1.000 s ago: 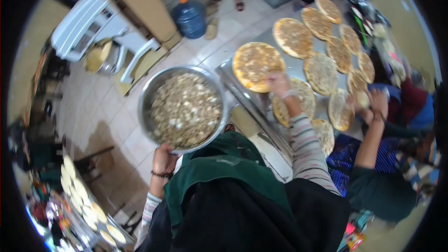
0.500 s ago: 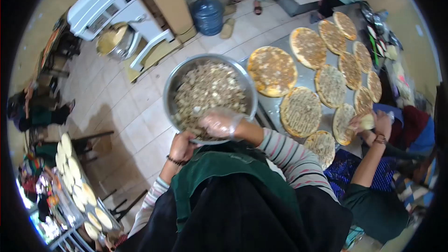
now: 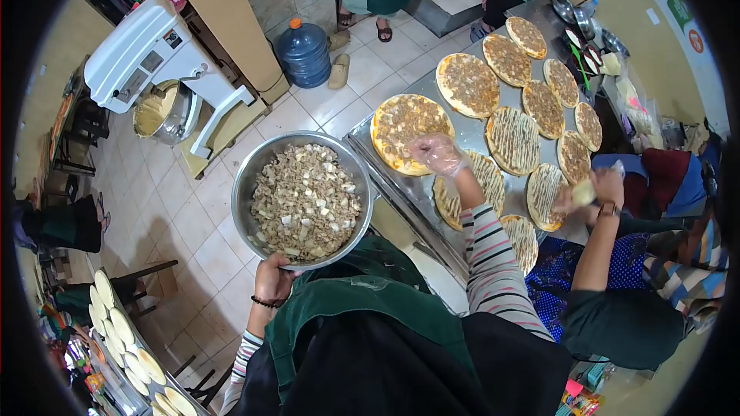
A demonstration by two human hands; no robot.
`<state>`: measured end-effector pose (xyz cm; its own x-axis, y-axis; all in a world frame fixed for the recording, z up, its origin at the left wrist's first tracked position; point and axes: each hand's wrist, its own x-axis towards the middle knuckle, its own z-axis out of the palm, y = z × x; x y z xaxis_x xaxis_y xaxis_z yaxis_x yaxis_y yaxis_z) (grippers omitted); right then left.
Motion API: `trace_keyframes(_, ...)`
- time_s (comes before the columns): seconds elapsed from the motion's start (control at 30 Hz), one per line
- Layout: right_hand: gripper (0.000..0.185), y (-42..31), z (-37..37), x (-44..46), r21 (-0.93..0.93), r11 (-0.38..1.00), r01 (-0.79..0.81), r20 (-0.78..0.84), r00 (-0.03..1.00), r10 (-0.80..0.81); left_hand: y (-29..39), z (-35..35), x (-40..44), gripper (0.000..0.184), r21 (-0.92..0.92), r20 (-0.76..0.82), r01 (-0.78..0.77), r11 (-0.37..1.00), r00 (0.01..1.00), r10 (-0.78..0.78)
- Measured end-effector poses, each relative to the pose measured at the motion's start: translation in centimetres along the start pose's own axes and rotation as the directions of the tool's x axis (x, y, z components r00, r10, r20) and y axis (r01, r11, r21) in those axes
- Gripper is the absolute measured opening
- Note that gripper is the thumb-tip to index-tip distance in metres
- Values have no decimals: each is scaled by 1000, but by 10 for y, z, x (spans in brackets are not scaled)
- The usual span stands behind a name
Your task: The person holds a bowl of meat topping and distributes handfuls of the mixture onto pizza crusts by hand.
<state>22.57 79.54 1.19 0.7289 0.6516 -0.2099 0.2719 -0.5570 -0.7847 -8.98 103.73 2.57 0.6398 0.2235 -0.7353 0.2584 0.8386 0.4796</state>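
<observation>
A large steel bowl (image 3: 240,199) full of crumbly brown and white filling (image 3: 304,200) is held at its near rim by my left hand (image 3: 271,280), which wears a dark bead bracelet. My right hand (image 3: 438,154), in a clear plastic glove, is over the right part of a round flatbread (image 3: 405,127) with brown topping. Its fingers are drawn together, and whatever is between them is too small to make out. Several more topped rounds lie on the metal table (image 3: 462,127); one with pale sauce stripes (image 3: 478,189) is just below my right wrist.
A co-worker's hands (image 3: 605,189) hold a pale bottle over a striped round at the right. A white mixer (image 3: 146,54) stands at the upper left, a blue water jug (image 3: 304,54) at the top. Pale dough rounds (image 3: 119,327) lie on a table at lower left.
My right hand has moved from inside the bowl to above the flatbread at the table's left edge. My left hand still holds the bowl, and the camera view has shifted.
</observation>
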Motion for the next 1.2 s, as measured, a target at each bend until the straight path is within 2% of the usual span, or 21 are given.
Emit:
trace_keyframes(0.03,14,13,-1,4,-4,1000,4,0,1000,-4,0,1,2,30,-4,2,-4,1000,1000,4)
trace_keyframes(0.07,10,27,4,5,-233,955,183,-73,976,-204,0,2,2,29,-10,-5,-18,1000,1000,18)
trace_keyframes(0.1,7,40,10,6,-457,829,322,-98,908,-407,0,2,0,29,-13,-12,-32,999,999,31)
trace_keyframes(0.13,7,48,14,9,-460,828,322,-102,907,-409,2,4,0,29,-12,-8,-35,999,999,34)
trace_keyframes(0.2,8,56,20,11,-649,696,305,-43,900,-435,6,9,-2,25,-12,-26,-46,999,999,45)
trace_keyframes(0.3,12,61,21,10,-584,772,251,-86,926,-367,-2,-14,7,20,-19,-59,-34,999,998,33)
trace_keyframes(0.33,13,49,21,4,-597,791,135,-133,955,-264,-3,-18,9,18,-20,-76,-21,1000,997,19)
trace_keyframes(0.4,15,52,23,2,-668,683,294,-32,906,-421,-3,-10,6,17,-15,-83,-44,999,996,42)
trace_keyframes(0.43,16,30,22,-3,-733,658,172,-16,963,-269,-3,-8,8,21,-59,-48,-39,997,998,37)
trace_keyframes(0.47,18,39,29,0,-585,811,18,-124,986,-111,-6,-15,13,25,-56,-22,-30,998,999,29)
trace_keyframes(0.5,20,46,28,4,-602,798,34,-34,997,-69,-12,-27,22,25,-30,14,-64,997,998,64)
trace_keyframes(0.57,21,27,21,4,-734,650,195,73,975,-211,-5,-11,13,21,-21,6,-70,997,997,70)
trace_keyframes(0.63,20,25,30,11,-602,798,-26,-70,997,-20,-8,-17,19,22,-46,26,-66,997,997,67)
trace_keyframes(0.67,20,36,37,12,-604,797,-19,-80,996,-37,-7,-16,20,22,-44,35,-82,996,996,84)
trace_keyframes(0.73,17,52,48,23,-629,759,169,-10,974,-225,-4,-6,13,22,-58,13,-73,996,997,74)
trace_keyframes(0.77,17,57,50,25,-628,759,172,-11,973,-229,-4,-5,11,22,-56,13,-78,995,997,79)
trace_keyframes(0.83,16,53,50,23,-631,759,162,-18,975,-223,-3,-4,8,41,39,44,-91,995,995,90)
trace_keyframes(0.97,16,34,39,14,-623,762,178,-21,969,-244,-7,-10,11,40,-6,46,-99,995,994,100)
trace_keyframes(1.07,18,48,21,12,-663,722,197,69,977,-203,-7,-11,9,39,2,37,-97,995,995,97)
trace_keyframes(1.13,21,68,12,10,-704,642,304,21,912,-409,-6,-7,6,19,-95,-22,-88,992,996,86)
trace_keyframes(1.2,22,73,8,5,-732,621,280,59,934,-352,-8,-10,7,26,-76,7,-96,992,995,97)
